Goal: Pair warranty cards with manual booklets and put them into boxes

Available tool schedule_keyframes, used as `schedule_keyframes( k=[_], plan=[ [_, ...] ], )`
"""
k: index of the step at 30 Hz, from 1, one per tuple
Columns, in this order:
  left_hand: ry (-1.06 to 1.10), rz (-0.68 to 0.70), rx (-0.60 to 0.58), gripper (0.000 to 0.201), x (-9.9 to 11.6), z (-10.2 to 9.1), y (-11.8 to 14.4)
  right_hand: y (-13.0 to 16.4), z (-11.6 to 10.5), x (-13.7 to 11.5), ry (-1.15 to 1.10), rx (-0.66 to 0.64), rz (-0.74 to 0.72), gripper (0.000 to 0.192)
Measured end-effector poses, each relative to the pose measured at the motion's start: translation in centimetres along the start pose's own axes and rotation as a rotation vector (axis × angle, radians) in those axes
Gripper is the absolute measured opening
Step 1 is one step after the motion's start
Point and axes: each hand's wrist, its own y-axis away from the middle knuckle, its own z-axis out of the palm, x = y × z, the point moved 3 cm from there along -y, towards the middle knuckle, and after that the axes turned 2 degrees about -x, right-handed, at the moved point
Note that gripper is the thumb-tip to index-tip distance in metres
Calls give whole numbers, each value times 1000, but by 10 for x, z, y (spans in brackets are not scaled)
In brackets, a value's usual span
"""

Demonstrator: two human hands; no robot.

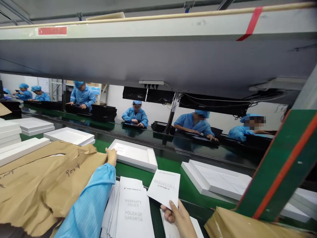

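My right hand [176,215] pinches the lower edge of a white manual [164,186] between thumb and fingers. Below that hand lie more white booklets [170,228], partly hidden by it. My left hand [111,156], in a blue sleeve, grips the left end of a shallow white box tray [137,153] on the green belt. A white sheet or insert seems to lie inside the tray. Between my arms sits a stack of warranty policy leaflets [133,208], fanned out on its left side. The manual is close to the tray's near right corner.
Brown wrapping paper [49,175] covers the left side. Other white boxes [69,135] stand along the green belt [170,162], one pair [215,178] to the right. A green post with an orange stripe [277,165] rises at right beside a brown package [237,224]. Co-workers sit opposite under an overhead shelf.
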Motion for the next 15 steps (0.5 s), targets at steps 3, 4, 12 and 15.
schedule_keyframes(
  k=[3, 4, 12, 15],
  plan=[
    [-66, 49, -91, 38, 0, -2, 20, 3, 3, -3, 42, -50, -7, 39],
    [-95, 71, -125, 38, 1, -5, 29, 4, 4, -5, 67, -61, -15, 39],
    [-431, 227, -441, 18, -20, -49, 92, 4, 11, -50, 221, -103, -139, 50],
    [-540, 230, -479, 19, -30, -62, 105, -12, 30, -68, 197, -223, -91, 47]
  ],
)
